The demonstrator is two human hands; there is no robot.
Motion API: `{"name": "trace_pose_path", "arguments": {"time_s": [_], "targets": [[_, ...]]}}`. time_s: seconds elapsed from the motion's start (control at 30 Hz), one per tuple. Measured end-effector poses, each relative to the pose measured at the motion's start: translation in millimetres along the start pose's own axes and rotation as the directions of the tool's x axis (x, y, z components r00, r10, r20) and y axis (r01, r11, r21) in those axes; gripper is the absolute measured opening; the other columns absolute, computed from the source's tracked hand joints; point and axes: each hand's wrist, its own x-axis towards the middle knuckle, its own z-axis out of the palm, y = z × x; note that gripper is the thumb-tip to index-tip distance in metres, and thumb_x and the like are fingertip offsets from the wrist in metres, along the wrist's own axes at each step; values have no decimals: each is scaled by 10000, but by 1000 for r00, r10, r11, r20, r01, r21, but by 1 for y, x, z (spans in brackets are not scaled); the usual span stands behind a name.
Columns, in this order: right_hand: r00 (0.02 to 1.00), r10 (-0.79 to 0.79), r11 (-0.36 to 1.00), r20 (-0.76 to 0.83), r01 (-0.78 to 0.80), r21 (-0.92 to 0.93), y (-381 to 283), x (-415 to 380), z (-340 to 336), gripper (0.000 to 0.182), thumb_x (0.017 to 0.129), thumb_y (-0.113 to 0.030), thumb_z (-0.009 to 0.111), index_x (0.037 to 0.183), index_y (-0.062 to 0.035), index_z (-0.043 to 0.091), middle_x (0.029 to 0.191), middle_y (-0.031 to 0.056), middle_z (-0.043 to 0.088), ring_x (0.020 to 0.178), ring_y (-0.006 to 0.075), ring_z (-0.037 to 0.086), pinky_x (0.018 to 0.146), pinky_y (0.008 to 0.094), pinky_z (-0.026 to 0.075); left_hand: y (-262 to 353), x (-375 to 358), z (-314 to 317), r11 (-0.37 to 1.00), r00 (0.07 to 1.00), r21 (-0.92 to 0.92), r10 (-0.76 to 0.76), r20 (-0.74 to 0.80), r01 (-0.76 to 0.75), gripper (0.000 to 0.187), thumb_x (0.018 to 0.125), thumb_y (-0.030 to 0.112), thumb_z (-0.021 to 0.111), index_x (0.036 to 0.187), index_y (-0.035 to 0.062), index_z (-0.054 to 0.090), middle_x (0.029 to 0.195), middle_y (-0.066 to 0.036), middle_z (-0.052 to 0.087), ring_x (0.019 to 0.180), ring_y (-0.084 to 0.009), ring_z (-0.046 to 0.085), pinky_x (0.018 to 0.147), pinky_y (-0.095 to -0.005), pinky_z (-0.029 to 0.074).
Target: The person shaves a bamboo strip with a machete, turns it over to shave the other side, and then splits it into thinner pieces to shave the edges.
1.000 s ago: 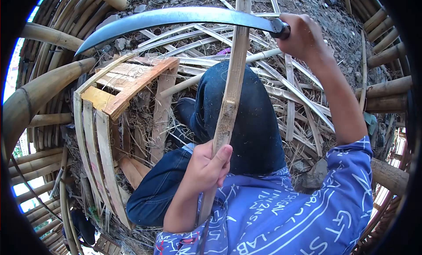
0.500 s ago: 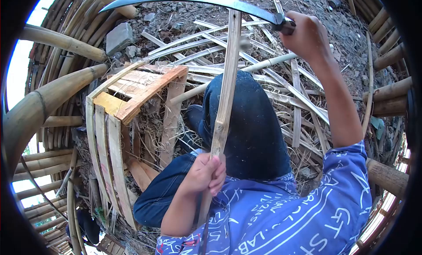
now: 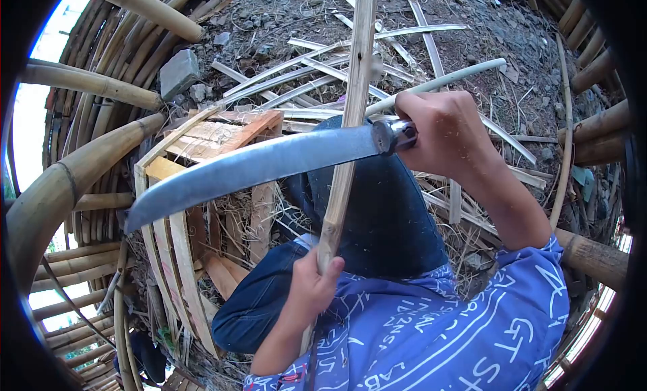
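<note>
My right hand point(image 3: 441, 132) is closed round the dark handle of a machete point(image 3: 263, 163), whose long curved blade reaches left across a bamboo strip point(image 3: 342, 182). My left hand point(image 3: 313, 283) grips that strip low down, near my lap, with the fingers wrapped round it and the thumb lying along it. The strip rises from my lap past my knee point(image 3: 367, 216) toward the top of the view. A joint in the bamboo shows just above my left hand. The blade hides a short length of the strip and part of a wooden crate point(image 3: 185, 239).
The slatted crate stands left of my legs, with shavings around it. Split bamboo strips point(image 3: 323, 71) and a pale pole point(image 3: 458, 78) lie on the gravelly ground ahead. A concrete block point(image 3: 179, 74) is at upper left. Thick bamboo poles point(image 3: 101, 84) frame both sides.
The machete has come down from the top of the view toward me, its blade face now turned to view. My left hand and the strip have shifted only slightly.
</note>
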Motion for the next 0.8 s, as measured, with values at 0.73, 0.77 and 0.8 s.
{"name": "trace_pose_path", "arguments": {"time_s": [0.73,0.77,0.8], "targets": [[999,47,983,-6,-48,-176,39,25,10,200,606,-180,673,682,-42,549,602,157,602,642,345,644,604,438,516,-20,-39,9,995,993,84,55,-107,-46,414,907,364,569,907,-50,578,582,-156,543,525,-273,608,518,-341,451],[999,47,984,-5,-47,-172,38,26,10,200,606,-180,673,682,-42,549,602,157,602,642,345,644,604,438,516,-19,-40,11,995,988,76,69,-136,-59,456,914,402,545,854,-50,555,555,-118,508,496,-223,556,492,-329,417],[999,31,985,-20,-34,-169,37,27,10,202,602,-177,674,686,-42,551,603,156,602,643,344,644,604,435,517,-18,-41,12,995,983,67,81,-165,-71,504,921,440,521,800,-50,531,527,-80,472,467,-172,503,465,-317,383]]}}
